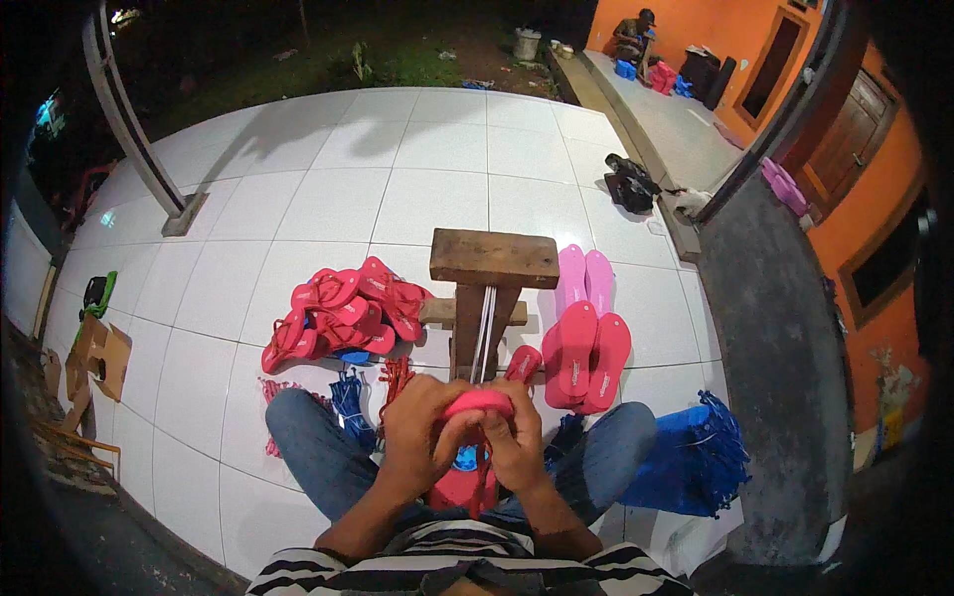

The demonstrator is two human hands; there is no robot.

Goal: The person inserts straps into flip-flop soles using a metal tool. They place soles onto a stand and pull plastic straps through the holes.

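Note:
In front of my lap, both hands grip a red flip-flop (477, 401), its sole bent between them. My left hand (414, 429) wraps its left side, thumb pressed on the foam. From the right, my right hand (515, 444) closes on the same sole. Red strap pieces hang below my fingers, beside a patch of bright blue (467, 458) that I cannot make out. Just beyond my hands stands a wooden stand (494, 258) with a block on top and white cords down its front. A red sole piece (524, 364) rests near its foot.
Strapped red flip-flops (343, 308) lie heaped at the left. Bare red soles (573, 358) and pink soles (599, 278) lie at the right. Blue straps (350, 407) sit by my left knee, a large blue bundle (696, 457) by my right. Another person (633, 38) sits far off.

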